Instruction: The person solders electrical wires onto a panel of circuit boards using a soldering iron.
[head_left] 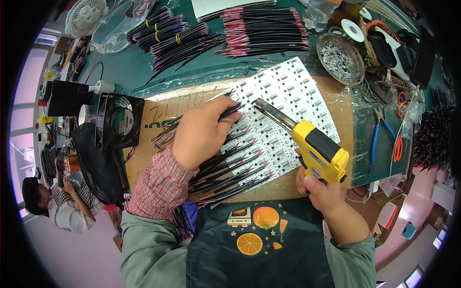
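Observation:
My left hand [201,127] is closed in a pinch on a thin dark wire [231,109], its end lying over a large white circuit board panel [288,91]. My right hand [319,191] grips a yellow and black soldering gun [314,144]. The gun's tip sits over the panel, just right of the pinched wire end. Rows of small parts cover the panel. Along its left side, several black-sleeved wires [225,168] with red ends lie fanned out, partly under my left forearm. Whether the tip touches the board is too small to tell.
Bundled wires [168,36] and a stack of red-ended black wires [264,31] lie at the back. A round metal dish [340,60] with solder scraps stands back right, above blue-handled pliers [375,139]. A black fan [120,122] stands left. Another person [67,206] sits far left.

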{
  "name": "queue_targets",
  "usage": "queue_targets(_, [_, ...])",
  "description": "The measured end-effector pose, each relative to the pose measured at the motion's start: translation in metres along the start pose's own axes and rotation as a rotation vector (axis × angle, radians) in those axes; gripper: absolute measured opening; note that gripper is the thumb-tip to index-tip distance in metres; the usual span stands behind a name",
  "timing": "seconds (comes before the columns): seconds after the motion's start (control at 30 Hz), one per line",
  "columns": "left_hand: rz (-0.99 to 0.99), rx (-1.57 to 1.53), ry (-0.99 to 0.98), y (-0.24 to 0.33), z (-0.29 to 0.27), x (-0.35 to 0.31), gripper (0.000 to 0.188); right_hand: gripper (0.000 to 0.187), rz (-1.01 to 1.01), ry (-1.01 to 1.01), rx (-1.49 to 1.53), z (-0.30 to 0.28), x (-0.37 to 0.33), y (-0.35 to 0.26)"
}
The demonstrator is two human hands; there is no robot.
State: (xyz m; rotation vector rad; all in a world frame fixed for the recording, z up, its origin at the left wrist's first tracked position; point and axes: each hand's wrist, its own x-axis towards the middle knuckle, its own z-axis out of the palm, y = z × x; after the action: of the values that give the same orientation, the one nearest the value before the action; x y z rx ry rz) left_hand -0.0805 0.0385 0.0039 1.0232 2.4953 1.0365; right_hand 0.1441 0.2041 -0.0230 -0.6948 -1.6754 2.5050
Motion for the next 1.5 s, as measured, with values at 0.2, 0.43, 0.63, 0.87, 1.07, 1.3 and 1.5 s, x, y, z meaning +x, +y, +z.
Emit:
queue_targets(0.2, [0.147, 0.114, 0.012, -0.008, 0.011, 0.001, 0.016, 0.063, -0.050, -0.016, -0.043, -0.002, -0.002, 0.004])
queue_targets(0.43, [0.132, 0.217, 0.014, -0.007, 0.012, 0.002, 0.017, 0.056, -0.028, -0.026, -0.085, -0.003, 0.000, 0.005])
queue_targets(0.63, [0.099, 0.199, 0.016, -0.007, 0.012, 0.002, 0.017, 0.037, -0.012, -0.074, -0.082, -0.009, 0.001, 0.004])
queue_targets(0.87, [0.092, 0.196, 0.013, -0.006, 0.012, 0.003, 0.018, 0.026, 0.017, -0.061, -0.122, -0.006, -0.001, 0.003])
queue_targets(1.07, [0.103, 0.208, 0.009, -0.008, 0.012, 0.003, 0.018, 0.025, -0.022, -0.105, -0.017, -0.011, -0.001, 0.006])
queue_targets(1.3, [0.026, 0.109, 0.017, -0.001, 0.008, 0.002, 0.020, 0.030, -0.028, -0.089, 0.025, -0.015, -0.008, 0.009])
queue_targets(1.5, [0.186, 0.113, -0.129, -0.011, -0.003, -0.005, 0.022, 0.038, -0.049, -0.096, -0.034, -0.015, -0.016, 0.011])
